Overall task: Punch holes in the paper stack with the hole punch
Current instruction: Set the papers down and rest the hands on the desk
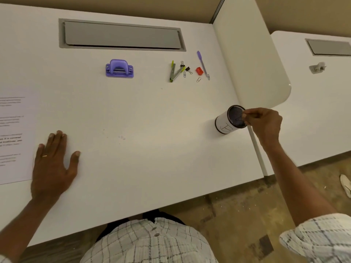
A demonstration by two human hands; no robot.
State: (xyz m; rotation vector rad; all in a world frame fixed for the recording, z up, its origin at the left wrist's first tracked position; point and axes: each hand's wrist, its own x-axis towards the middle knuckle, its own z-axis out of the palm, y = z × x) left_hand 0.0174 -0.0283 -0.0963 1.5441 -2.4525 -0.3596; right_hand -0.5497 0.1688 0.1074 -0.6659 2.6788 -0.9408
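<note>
Left grip [53,164] flat beside paper stack [15,130] edge; right grip [264,124] pinches mesh cup [224,123] rim near desk [142,111] edge.

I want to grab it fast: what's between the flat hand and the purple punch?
Nothing: the head view shows only bare white desk between the left hand and the hole punch.

White desk [144,114], white divider panel [245,54], beige wall [133,6], mottled brown floor [237,221]
</note>
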